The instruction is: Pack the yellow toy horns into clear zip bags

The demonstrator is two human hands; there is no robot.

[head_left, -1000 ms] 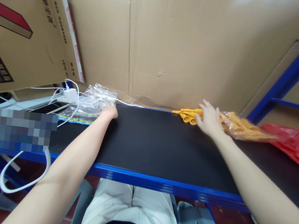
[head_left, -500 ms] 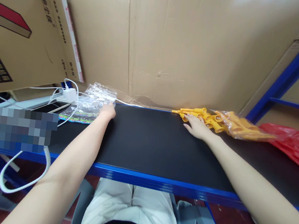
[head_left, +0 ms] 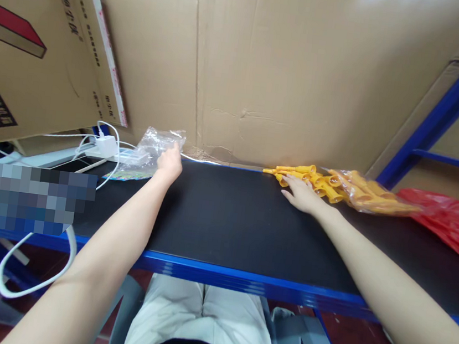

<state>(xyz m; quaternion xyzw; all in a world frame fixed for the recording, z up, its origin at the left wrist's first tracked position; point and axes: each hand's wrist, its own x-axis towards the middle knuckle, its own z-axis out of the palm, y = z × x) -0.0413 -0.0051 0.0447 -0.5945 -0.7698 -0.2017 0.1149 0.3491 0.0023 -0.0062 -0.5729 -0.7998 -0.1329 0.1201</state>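
My left hand [head_left: 170, 162] is closed on a clear plastic bag [head_left: 148, 148], raised a little at the back left of the black tabletop [head_left: 223, 221]. The bag's lower edge has a colourful strip. At the back right, my right hand [head_left: 301, 193] lies with its fingers apart against a pile of yellow plastic horn-shaped pieces [head_left: 307, 171]. Some of these pieces lie loose, their flared ends facing various ways. Others sit inside a clear bag [head_left: 371, 195] just to the right of the hand.
A red plastic bag [head_left: 449, 221] lies at the right end. White cables and a white plug adapter [head_left: 106, 147] are at the left, near a blurred-out patch. A cardboard sheet [head_left: 286, 78] stands along the back. The blue rail [head_left: 241, 277] edges the front.
My left hand has lifted slightly, and the clear bag in it has been drawn up and toward the right, bunching narrower. My right hand and the yellow pieces have stayed put.
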